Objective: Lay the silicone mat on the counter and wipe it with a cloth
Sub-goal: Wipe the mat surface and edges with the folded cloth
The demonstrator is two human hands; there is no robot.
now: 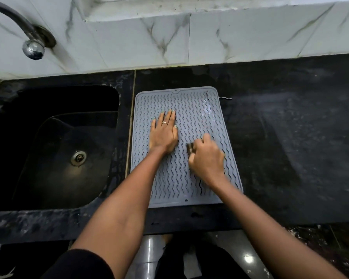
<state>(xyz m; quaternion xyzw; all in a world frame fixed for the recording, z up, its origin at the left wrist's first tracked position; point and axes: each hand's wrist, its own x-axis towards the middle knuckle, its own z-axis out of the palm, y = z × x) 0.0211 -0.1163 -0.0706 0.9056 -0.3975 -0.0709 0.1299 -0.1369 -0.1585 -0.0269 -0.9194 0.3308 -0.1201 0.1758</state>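
Grey silicone mat [191,117] lies flat on black counter [280,137], just right of the sink [54,148]. Left hand [164,132] palm-down on the mat's left-centre, fingers straight and together, pointing toward the wall. Right hand [207,158] motion-blurred, fingers curled around a small dark cloth [190,148], knuckles up, on the mat.

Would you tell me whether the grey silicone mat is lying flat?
Flat: the grey wavy-ribbed silicone mat lies spread on the black counter.
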